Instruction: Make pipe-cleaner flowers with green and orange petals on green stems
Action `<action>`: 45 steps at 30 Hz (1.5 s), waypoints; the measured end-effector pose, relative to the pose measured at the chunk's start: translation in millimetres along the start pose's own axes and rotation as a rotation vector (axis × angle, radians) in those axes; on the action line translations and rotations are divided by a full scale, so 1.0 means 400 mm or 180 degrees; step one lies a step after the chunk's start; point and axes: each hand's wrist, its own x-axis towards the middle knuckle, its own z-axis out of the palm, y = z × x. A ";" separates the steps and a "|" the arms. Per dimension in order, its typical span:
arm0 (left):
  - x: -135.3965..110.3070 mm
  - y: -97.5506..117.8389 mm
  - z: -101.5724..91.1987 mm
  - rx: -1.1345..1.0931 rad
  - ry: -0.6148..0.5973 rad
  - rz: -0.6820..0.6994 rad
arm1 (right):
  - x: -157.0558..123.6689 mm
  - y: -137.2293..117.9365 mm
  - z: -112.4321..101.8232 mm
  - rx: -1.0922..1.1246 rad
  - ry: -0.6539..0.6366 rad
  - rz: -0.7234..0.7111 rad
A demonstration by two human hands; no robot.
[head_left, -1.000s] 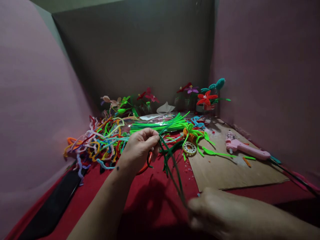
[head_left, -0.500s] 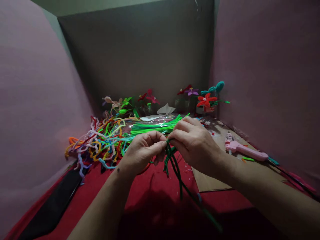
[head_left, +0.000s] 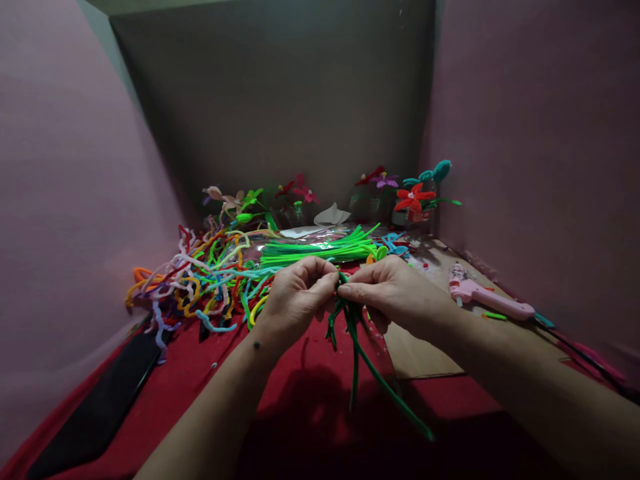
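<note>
My left hand and my right hand meet at the middle of the view, both pinching the top of a bunch of dark green pipe cleaners. The stems hang down from my fingertips over the red cloth, and one long end trails toward the lower right. Fingers of both hands are closed on the bunch.
A tangle of coloured pipe cleaners lies at the left, a bundle of bright green ones behind my hands. Finished pipe-cleaner flowers stand at the back. A pink glue gun rests on a cardboard sheet at right. Pink walls enclose the space.
My right hand came up from the bottom edge to meet the left hand and took hold of the green bunch. The long stem now hangs lower right.
</note>
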 end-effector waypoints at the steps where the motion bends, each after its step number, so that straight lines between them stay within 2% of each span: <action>1: -0.001 -0.002 0.004 0.0044 0.0061 0.0023 | 0.001 0.008 0.003 0.0156 0.0000 0.0040; 4: -0.003 -0.007 0.019 0.0155 0.0292 0.0051 | 0.003 0.031 0.017 0.0502 0.0101 -0.0131; 7: -0.003 -0.008 0.027 0.0295 0.0419 0.0064 | -0.001 0.042 0.029 0.0546 0.0243 -0.0327; 11: 0.002 0.000 0.010 0.0655 0.0361 0.0331 | -0.009 0.036 0.033 0.0340 0.0308 -0.0151; 14: 0.004 0.013 -0.012 0.0863 0.0178 0.0477 | -0.011 0.030 0.031 0.0255 0.0279 -0.0046; 17: 0.003 0.021 -0.027 0.0469 -0.0058 -0.0034 | -0.010 0.032 0.031 0.0322 0.0196 -0.0055; 20: 0.006 0.015 -0.031 -0.0287 -0.0281 -0.0522 | -0.012 0.034 0.032 0.0371 0.0117 -0.0126; 24: 0.017 -0.014 -0.023 -0.1374 -0.0521 -0.0849 | -0.018 0.026 0.036 0.0254 0.0228 -0.0296; 27: 0.020 -0.029 -0.013 -0.1621 -0.0490 -0.0957 | -0.019 0.023 0.042 0.0308 0.0310 -0.0236; 34: 0.005 -0.020 0.007 -0.1028 -0.0157 -0.0399 | -0.004 0.050 0.048 0.1092 0.0095 0.0157; 39: 0.005 -0.028 0.014 -0.0708 -0.0036 -0.0193 | -0.003 0.055 0.040 0.0780 0.0164 0.0103; 45: 0.004 -0.016 0.009 -0.0200 -0.0289 -0.0256 | -0.007 0.046 0.023 0.0551 -0.0201 0.0166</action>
